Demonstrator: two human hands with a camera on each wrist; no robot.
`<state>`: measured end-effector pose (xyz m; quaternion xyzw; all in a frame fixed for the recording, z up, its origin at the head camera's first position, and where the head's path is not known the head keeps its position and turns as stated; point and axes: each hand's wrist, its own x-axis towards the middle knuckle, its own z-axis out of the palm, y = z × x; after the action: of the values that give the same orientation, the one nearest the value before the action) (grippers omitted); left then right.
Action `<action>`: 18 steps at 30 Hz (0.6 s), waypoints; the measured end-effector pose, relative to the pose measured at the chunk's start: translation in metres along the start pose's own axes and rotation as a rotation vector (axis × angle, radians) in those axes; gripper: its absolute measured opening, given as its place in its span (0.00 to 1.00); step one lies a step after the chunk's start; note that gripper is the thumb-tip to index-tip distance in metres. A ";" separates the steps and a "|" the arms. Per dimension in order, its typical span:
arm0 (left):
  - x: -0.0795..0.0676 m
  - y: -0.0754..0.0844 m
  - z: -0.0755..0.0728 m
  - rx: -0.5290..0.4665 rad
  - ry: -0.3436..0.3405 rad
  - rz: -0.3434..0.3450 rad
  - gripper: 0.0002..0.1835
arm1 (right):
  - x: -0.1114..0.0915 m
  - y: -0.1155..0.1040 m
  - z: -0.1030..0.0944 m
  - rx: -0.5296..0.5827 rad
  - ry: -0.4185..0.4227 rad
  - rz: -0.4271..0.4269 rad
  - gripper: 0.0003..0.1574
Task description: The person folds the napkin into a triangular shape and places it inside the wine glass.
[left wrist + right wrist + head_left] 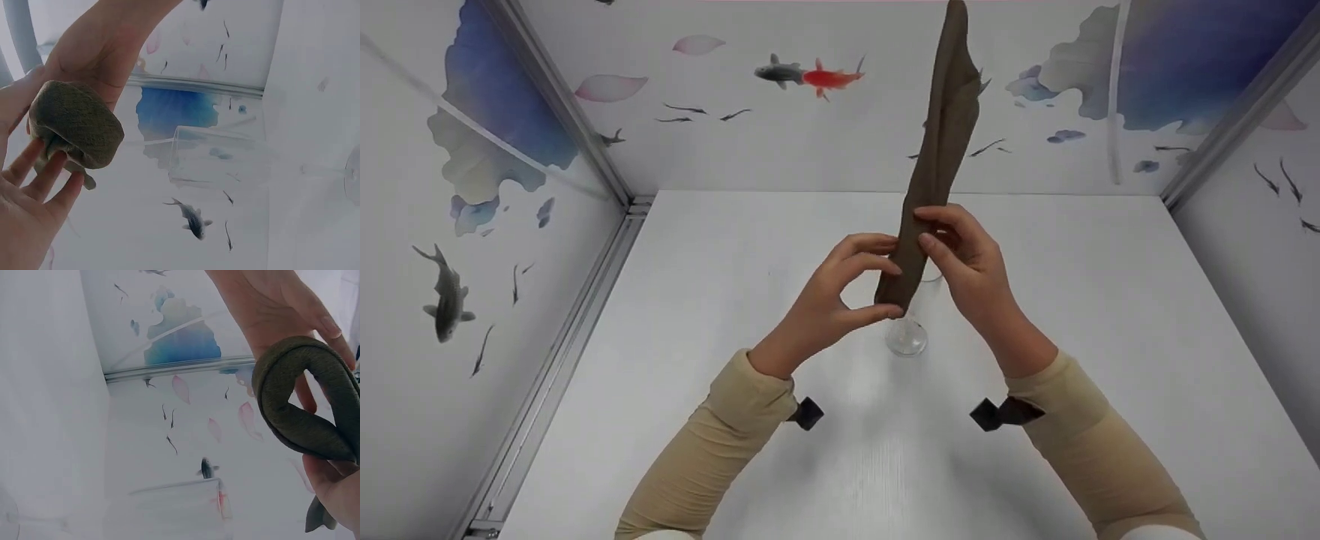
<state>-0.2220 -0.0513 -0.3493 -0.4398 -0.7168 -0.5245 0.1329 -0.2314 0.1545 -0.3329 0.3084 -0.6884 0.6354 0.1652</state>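
Observation:
A brown cloth (934, 150), gathered into a long narrow roll, is held up over the table with its slim tip pointing up and away. The left hand (829, 289) holds the roll near its lower end, thumb at the bottom edge and fingers along its left side. Just above, the right hand (975, 266) pinches the roll's right side between thumb and fingers. Seen end-on in the right wrist view, the cloth (270, 405) forms an open loop. Beneath the hands stands a clear stemmed glass (907, 337), upright and partly hidden by the cloth; its bowl (219, 157) shows sideways in the left wrist view.
The white table (720, 300) is bounded by a back wall (810, 142) printed with fish and petals, and by side walls. A metal rail (585, 292) runs along the left edge. Small black camera mounts (808, 414) sit at both wrists.

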 end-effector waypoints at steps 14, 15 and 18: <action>0.020 -0.006 0.015 -0.252 -0.019 -0.410 0.34 | 0.011 -0.003 -0.009 -0.107 -0.061 -0.105 0.16; 0.022 -0.007 0.015 -0.265 -0.027 -0.426 0.35 | 0.012 -0.004 -0.010 -0.111 -0.063 -0.108 0.17; 0.027 -0.010 0.017 -0.322 -0.040 -0.491 0.38 | 0.014 -0.004 -0.011 -0.123 -0.064 -0.114 0.18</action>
<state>-0.2412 -0.0244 -0.3452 -0.2788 -0.7120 -0.6390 -0.0838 -0.2414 0.1625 -0.3197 0.3566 -0.7123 0.5714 0.1974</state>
